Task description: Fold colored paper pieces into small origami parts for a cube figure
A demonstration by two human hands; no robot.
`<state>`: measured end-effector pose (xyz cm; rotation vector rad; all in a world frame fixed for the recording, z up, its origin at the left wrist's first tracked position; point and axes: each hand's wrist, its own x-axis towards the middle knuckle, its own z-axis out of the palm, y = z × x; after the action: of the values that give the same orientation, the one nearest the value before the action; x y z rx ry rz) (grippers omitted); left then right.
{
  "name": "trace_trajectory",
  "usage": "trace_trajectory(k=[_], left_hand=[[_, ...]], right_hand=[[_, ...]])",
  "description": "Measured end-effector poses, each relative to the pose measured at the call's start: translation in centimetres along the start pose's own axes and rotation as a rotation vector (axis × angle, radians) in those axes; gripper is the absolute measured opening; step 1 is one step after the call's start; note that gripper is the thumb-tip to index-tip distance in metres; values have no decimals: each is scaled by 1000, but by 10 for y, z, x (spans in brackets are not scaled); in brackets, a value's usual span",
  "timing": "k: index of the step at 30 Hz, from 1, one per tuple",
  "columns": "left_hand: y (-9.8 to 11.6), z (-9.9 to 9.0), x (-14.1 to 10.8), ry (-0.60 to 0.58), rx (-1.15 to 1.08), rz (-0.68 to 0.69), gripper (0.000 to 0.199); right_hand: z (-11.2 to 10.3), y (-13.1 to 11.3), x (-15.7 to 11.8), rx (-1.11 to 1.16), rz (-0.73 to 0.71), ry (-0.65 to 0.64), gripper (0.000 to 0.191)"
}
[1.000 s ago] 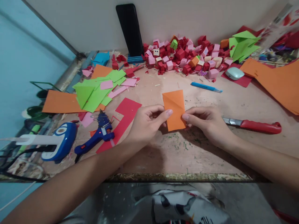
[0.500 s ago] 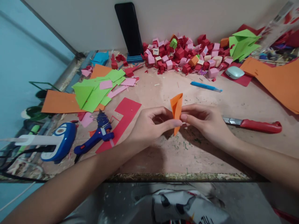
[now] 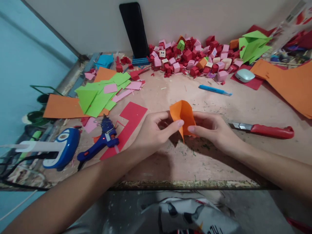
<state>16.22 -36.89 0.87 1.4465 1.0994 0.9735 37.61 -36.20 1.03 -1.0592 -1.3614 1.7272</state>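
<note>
Working above the desk [image 3: 195, 169], the left hand [image 3: 156, 130] at nine o'clock and right hand [image 3: 215, 128] at three pinch the orange paper [image 3: 187, 113] between their fingers [image 3: 180, 123], its earlier narrow fold now spread wider. The long axis runs twelve to six, lower tip toward six.

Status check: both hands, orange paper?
Left hand and right hand both pinching orange paper. Paper creased, bent, not flat. Red-handled knife near right hand, clear of paper.

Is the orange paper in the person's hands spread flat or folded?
Partly folded: the paper bends along a crease, its two sides standing at an angle between the left hand and right hand.
</note>
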Motion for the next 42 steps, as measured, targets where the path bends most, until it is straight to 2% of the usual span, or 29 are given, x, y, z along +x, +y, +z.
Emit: trace_trajectory(k=[2, 5, 11, 14, 17, 20, 24, 30, 34, 39, 42], left_hand=[[-1, -1, 1, 35, 18, 11, 22], [-2, -3, 3, 91, 39, -2, 21], [-4, -3, 5, 123, -56, -95, 20], [-6, -3, 7, 137, -153, -112, 23], [-9, -3, 9, 161, -210, -68, 27], [-12, -4, 12, 198, -256, -66, 24], [-10, -5, 12, 251, -273, -89, 22], [-6, -6, 12, 294, -346, -142, 24], [-9, -7, 14, 332, -383, -143, 16], [-11, -10, 14, 318, -372, -99, 10], [-9, -10, 13, 339, -351, -123, 10]], right_hand=[[-2, 4, 1, -13, 3, 76, 20], [-8, 11, 4, 11, 11, 151, 11], [-12, 13, 6, 14, 1, 209, 12], [-11, 11, 6, 25, -7, 209, 12], [-11, 10, 7, 29, -2, 206, 12], [-10, 9, 7, 24, 10, 209, 13], [-10, 7, 6, 74, -16, 228, 8], [-11, 4, 7, 195, 1, 208, 13], [-10, 3, 8, 268, 18, 207, 17], [-10, 3, 10, 253, 16, 201, 21], [-10, 4, 10, 257, 9, 201, 19]])
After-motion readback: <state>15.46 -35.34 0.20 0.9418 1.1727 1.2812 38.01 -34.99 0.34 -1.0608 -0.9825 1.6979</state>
